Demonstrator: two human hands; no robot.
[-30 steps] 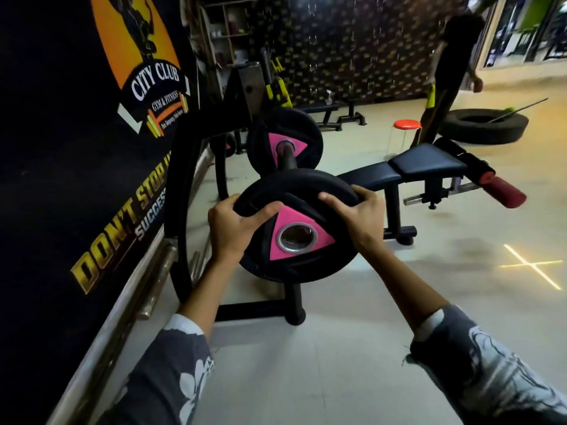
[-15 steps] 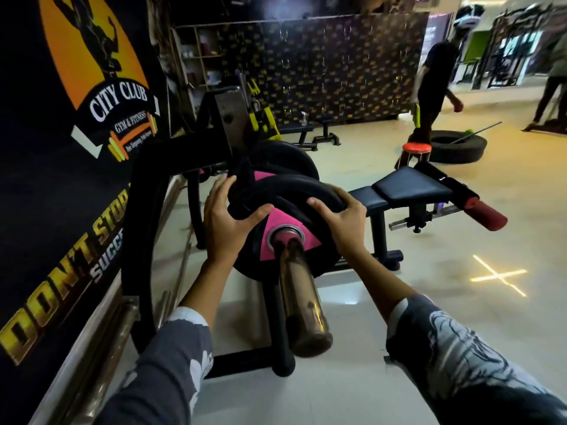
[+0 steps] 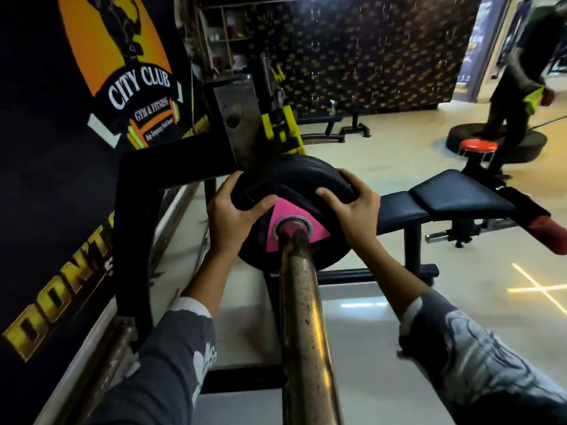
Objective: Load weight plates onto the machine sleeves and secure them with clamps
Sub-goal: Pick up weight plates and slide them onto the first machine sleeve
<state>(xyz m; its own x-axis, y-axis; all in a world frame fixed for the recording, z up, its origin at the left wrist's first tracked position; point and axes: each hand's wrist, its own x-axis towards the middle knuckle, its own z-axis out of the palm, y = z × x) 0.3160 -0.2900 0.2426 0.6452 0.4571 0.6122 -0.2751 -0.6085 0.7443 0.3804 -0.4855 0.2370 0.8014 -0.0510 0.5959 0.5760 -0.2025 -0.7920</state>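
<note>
Two hands on a plate threaded over the sleeve.
Left hand (image 3: 233,216) and right hand (image 3: 352,210) have fingers curled tight round the rim of the black weight plate (image 3: 294,191); the steel sleeve (image 3: 302,317) runs lengthwise toward the camera through its pink-centred hole, the plate's face turned toward the viewer.

The black wall banner (image 3: 55,179) carries an orange logo panel (image 3: 113,41) with white lettering "CITY CLUB" and, beneath it, "GYM & FITNESS". A smaller line under that is too blurred to read. Lower on the banner, large gold letters read "DON'T", the remainder hidden behind the machine frame (image 3: 135,228).
</note>
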